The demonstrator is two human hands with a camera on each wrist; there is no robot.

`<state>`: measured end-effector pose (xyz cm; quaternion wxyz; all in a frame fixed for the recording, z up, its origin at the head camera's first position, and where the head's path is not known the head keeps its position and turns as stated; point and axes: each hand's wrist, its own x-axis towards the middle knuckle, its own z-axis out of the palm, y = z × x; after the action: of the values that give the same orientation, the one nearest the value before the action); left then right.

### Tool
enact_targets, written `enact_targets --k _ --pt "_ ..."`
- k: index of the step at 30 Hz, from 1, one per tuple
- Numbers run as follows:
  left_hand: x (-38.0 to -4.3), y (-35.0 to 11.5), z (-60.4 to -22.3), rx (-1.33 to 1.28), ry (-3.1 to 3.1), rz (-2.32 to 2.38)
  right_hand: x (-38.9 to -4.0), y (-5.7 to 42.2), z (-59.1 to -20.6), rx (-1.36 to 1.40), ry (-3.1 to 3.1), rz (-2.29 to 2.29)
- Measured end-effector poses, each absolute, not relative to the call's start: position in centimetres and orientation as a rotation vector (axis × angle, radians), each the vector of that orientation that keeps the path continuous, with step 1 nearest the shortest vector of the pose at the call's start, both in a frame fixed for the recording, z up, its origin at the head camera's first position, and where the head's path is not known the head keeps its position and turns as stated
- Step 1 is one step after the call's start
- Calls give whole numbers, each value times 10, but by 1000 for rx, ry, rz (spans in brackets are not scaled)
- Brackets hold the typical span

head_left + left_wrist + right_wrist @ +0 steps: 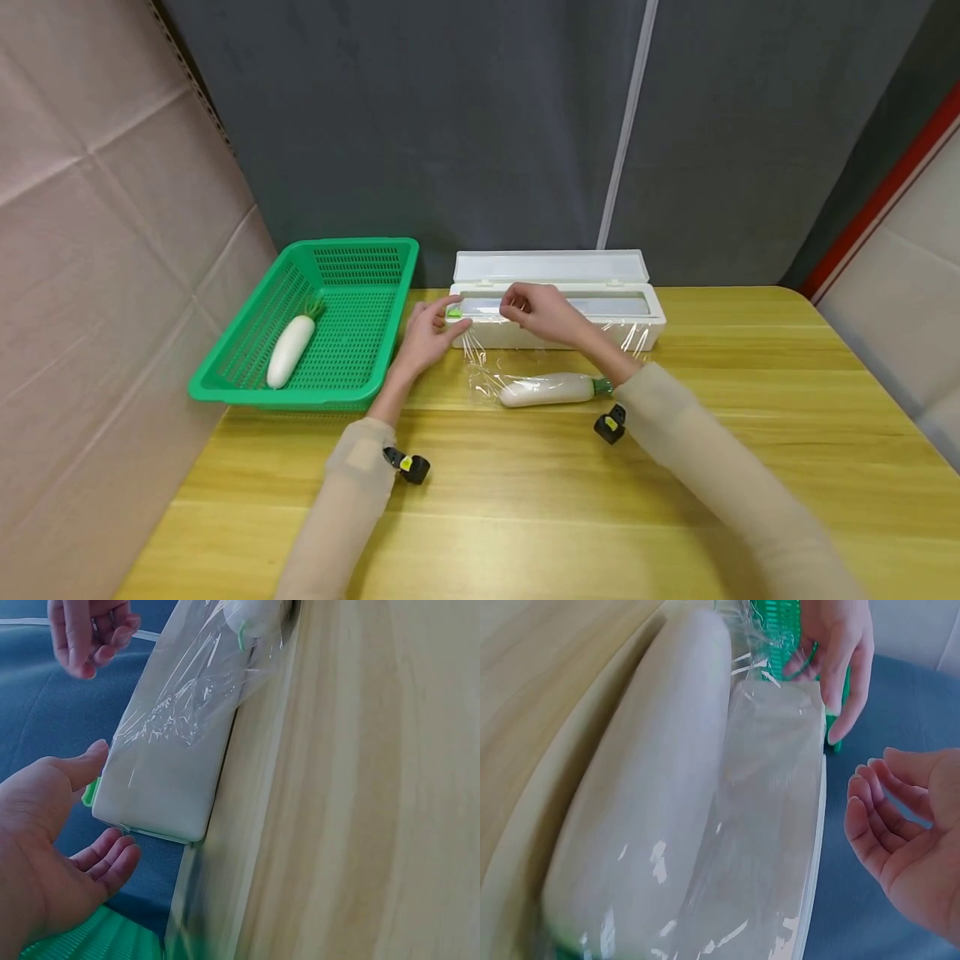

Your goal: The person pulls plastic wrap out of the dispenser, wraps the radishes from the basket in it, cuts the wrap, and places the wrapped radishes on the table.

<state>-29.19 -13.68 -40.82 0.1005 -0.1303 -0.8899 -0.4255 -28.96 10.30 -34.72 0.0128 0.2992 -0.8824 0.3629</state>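
A white cling film dispenser box point(558, 333) stands at the back of the table, lid raised, a small green slider point(454, 313) at its left end. Clear film point(180, 705) runs over the front of the box and covers a white radish point(547, 389) lying before it. My left hand point(429, 333) is at the box's left end by the slider, thumb and fingers spread apart around that corner. Over the box's opening hovers my right hand point(543, 312), its fingers loosely curled with nothing between them in the right wrist view point(907, 825).
To the left stands a green plastic basket point(401, 325) with a second white radish point(291, 350) in it. A dark grey curtain point(450, 125) hangs behind the table point(525, 517), and pale panels point(97, 250) rise at the left side.
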Motion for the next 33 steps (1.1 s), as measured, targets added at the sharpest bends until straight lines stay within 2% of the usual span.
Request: enact_targets --k 18,33 --pt "-300 -136 -413 -400 -2656 -1253 -307 33 -342 1091 -2744 815" --pt "-303 -141 -414 -408 -2644 -1306 -311 16 -352 917 -2816 543"
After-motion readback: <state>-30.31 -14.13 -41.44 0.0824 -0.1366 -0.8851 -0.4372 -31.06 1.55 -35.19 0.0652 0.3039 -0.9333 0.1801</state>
